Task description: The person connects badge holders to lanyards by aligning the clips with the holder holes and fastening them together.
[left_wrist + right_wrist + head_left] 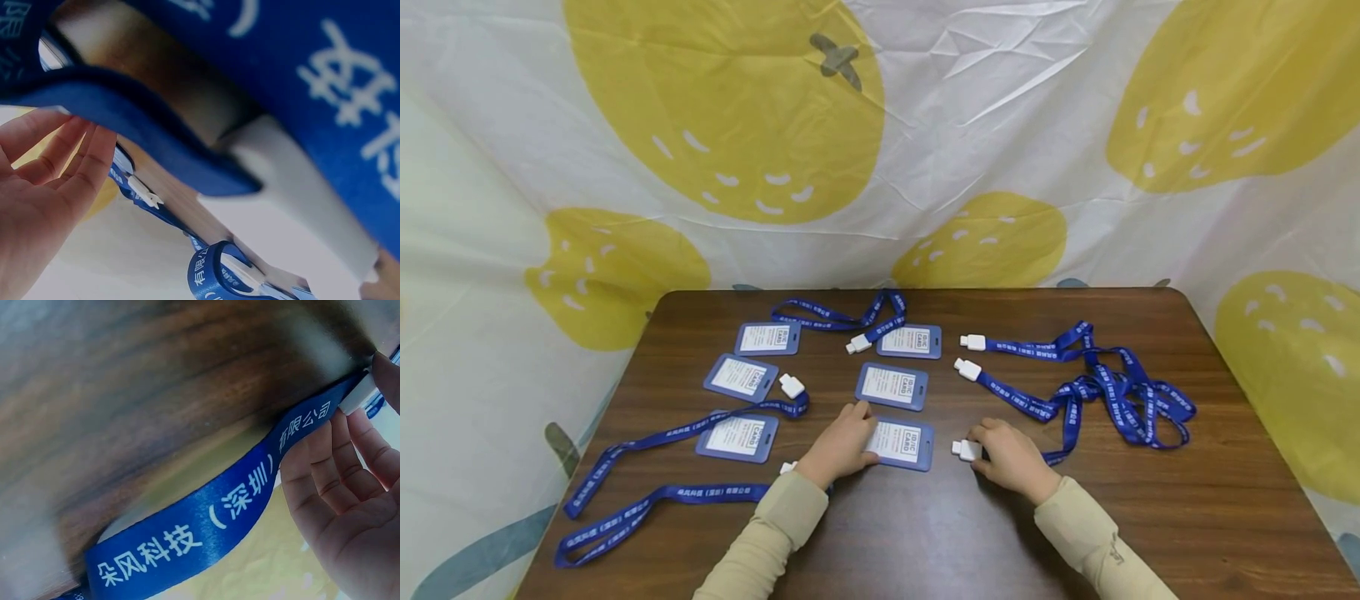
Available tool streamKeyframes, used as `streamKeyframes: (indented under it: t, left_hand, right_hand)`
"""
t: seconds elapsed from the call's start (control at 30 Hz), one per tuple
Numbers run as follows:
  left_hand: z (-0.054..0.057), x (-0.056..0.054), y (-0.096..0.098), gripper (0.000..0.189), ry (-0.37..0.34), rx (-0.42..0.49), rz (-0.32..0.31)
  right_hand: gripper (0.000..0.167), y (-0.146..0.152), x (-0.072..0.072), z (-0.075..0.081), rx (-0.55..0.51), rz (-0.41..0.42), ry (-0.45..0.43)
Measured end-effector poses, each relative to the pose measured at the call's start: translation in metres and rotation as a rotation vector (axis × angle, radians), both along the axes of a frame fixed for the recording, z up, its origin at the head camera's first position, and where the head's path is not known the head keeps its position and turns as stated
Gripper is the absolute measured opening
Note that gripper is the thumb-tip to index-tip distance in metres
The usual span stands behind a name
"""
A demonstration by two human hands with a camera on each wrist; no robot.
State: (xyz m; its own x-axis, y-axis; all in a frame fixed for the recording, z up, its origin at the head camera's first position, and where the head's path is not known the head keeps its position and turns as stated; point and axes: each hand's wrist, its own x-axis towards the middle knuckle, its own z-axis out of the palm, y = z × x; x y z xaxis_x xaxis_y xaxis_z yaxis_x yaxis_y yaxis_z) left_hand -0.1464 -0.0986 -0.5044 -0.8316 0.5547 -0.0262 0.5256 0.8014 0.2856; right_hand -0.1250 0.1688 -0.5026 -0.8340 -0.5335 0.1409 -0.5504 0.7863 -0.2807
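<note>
Left hand (841,442) reaching in, thumb and fingers gripping the left end of a card holder (895,443), which lies flat about midway between the left and right edges of the worktop (925,533); right hand (1011,457) pinches a white clip (967,451) near the holder's right end, not touching it; its narrow tip points left, towards the slot (927,447); good work here, I'd judge, means steadying the holder by that left end only, keeping the slot free, and bringing the clip in low and level; mind the lanyard (206,531) too, since it trails towards a pile of straps (1111,387) near the worktop's right edge; a snag could twist the clip, so a little slack should help.
</note>
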Motion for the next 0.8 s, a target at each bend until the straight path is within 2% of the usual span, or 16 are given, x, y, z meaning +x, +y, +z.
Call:
streamKeyframes:
  t: [0.8]
  left_hand:
    - [0.0031,0.0007,0.0003,0.038,0.012,0.003,-0.007]
  right_hand:
    - [0.023,-0.0049,-0.0028,-0.0009,-0.024,-0.004,0.002]
